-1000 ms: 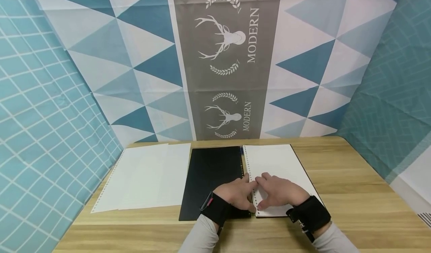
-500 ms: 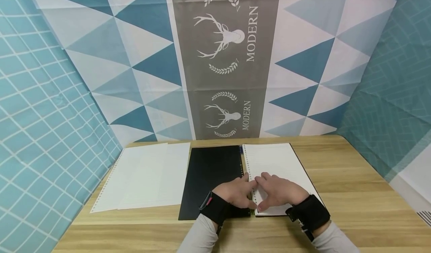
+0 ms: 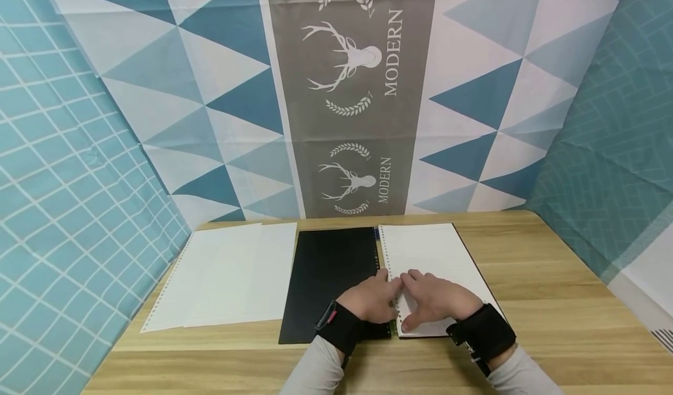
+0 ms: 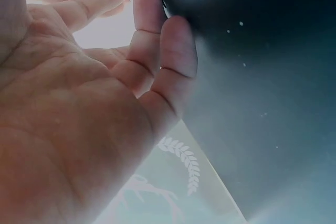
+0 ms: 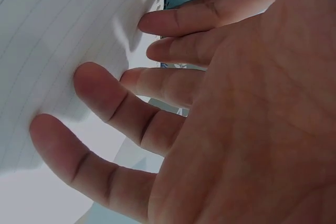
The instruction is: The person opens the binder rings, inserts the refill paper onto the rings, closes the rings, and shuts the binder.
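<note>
An opened loose-leaf binder lies on the table. Its black cover is on the left, and a stack of punched, ruled paper lies on the right half. My left hand is at the spine between the halves. In the left wrist view its gently bent fingers touch the black cover near the spine edge. On the paper's punched edge rests my right hand, with its spread fingers touching the ruled sheet. The two hands meet over the spine and hide its middle part.
Loose white punched sheets overlap on the left side of the wooden table. A patterned cloth backdrop stands behind the table, and blue tiled cloth borders the left.
My left hand has shifted slightly to the right, and its thumb has drawn in from the lower spine. The right hand, binder and loose sheets stay in place.
</note>
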Action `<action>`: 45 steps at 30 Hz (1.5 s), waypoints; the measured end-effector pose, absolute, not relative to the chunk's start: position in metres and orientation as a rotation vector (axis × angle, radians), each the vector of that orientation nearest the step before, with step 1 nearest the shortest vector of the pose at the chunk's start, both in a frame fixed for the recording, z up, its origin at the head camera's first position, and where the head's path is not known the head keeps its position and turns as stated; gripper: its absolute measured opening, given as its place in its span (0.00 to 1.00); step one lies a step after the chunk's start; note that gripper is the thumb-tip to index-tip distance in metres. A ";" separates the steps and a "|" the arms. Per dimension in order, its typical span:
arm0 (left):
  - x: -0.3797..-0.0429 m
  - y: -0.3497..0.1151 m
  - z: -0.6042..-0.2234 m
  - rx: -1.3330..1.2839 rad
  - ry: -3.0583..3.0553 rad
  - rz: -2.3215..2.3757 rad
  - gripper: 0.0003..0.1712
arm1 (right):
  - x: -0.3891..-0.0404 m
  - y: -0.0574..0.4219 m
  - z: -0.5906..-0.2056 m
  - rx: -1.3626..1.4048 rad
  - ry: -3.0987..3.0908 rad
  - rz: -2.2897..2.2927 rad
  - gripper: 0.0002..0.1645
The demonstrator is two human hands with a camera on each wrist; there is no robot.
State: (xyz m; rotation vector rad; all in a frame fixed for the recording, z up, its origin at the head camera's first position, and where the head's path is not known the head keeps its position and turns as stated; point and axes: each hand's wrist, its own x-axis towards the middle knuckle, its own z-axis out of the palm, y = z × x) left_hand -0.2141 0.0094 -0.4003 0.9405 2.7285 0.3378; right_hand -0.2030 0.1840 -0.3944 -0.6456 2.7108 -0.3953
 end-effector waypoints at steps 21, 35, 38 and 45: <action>-0.217 0.010 -0.406 0.929 2.758 0.353 0.24 | -0.201 0.183 -0.394 -0.671 2.724 -0.413 0.63; -0.215 0.015 -0.407 0.887 2.802 0.348 0.26 | -0.200 0.184 -0.394 -0.722 2.730 -0.383 0.62; -0.215 0.015 -0.407 0.902 2.804 0.344 0.26 | -0.200 0.183 -0.395 -0.730 2.743 -0.386 0.60; -0.216 0.011 -0.407 0.934 2.767 0.312 0.29 | -0.199 0.180 -0.395 -0.712 2.747 -0.354 0.62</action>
